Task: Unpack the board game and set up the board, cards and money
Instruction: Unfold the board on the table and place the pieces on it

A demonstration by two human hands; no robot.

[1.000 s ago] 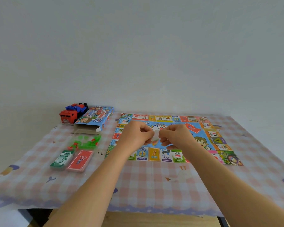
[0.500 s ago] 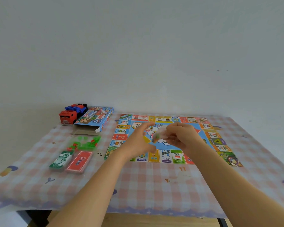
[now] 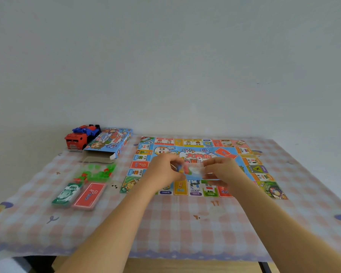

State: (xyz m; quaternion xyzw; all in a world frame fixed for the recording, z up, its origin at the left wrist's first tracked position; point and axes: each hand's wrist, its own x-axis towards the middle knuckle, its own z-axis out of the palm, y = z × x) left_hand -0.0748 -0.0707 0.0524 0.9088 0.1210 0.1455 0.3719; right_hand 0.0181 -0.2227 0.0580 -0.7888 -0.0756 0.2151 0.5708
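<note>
Board [image 3: 187,148] lay unfolded on the surface, money [image 3: 67,194] and cards [image 3: 90,195] stacked left, while I pinched a small clear bag [image 3: 192,170] of pieces, unopened, between both hands' closed fingers.

Setting: a home, likely a living or play corner.
Tabletop [image 3: 165,223]: covered with a pink-and-white checked cloth printed with small cartoon figures.
Toys: red and blue toy truck [image 3: 81,137] beside an opened game box [image 3: 109,142].
Board [image 3: 244,166]: colourful children's game, laid flat.
Wall [image 3: 165,66]: plain, pale, bare.
</note>
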